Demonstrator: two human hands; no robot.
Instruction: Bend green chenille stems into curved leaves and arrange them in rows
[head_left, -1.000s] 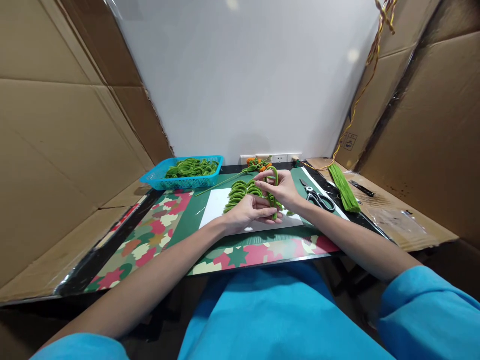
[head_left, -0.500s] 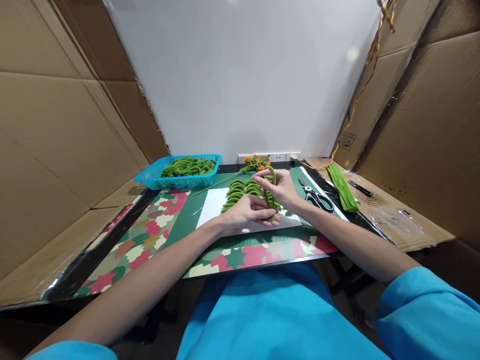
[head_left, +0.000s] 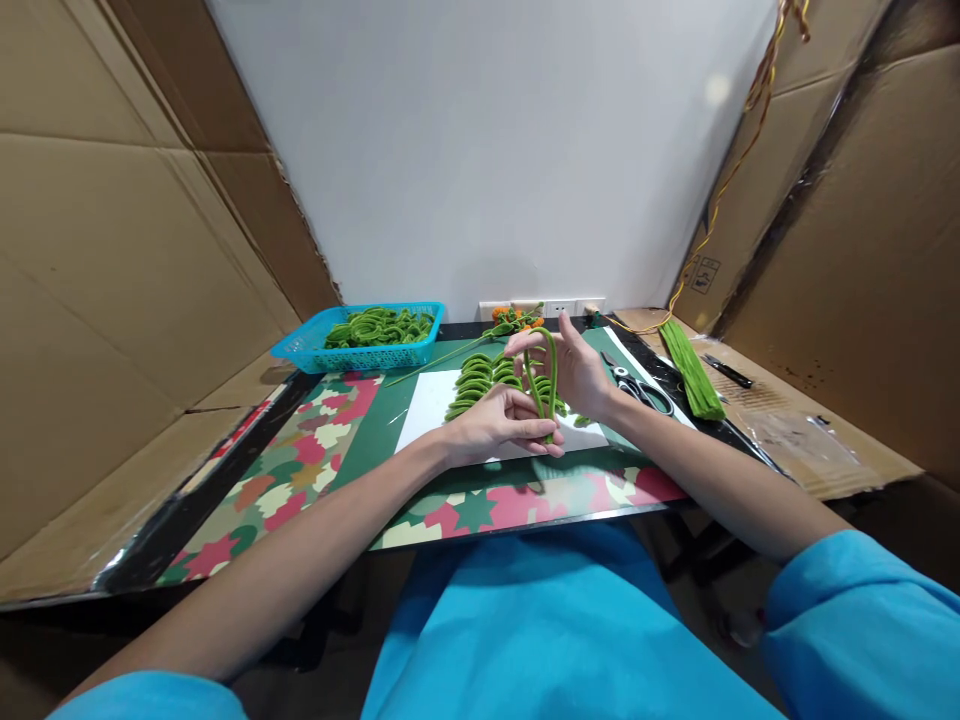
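My left hand pinches the lower ends of a green pipe cleaner bent into a tall upright loop. Beside it my right hand is open, thumb raised and apart, its fingers at the upper part of the loop. Below and behind the hands, rows of curved green pipe-cleaner pieces lie on a sheet of white paper. My hands partly cover these rows.
At back left stands a blue basket of green pipe-cleaner pieces. Orange flowers on a green stem lie at the back. To the right are scissors, a bundle of green pipe cleaners and a black-handled knife.
My right thumb has lifted off the loop and its fingers have opened. The loop's two sides now stand more evenly, while my left hand keeps its pinch at the bottom.
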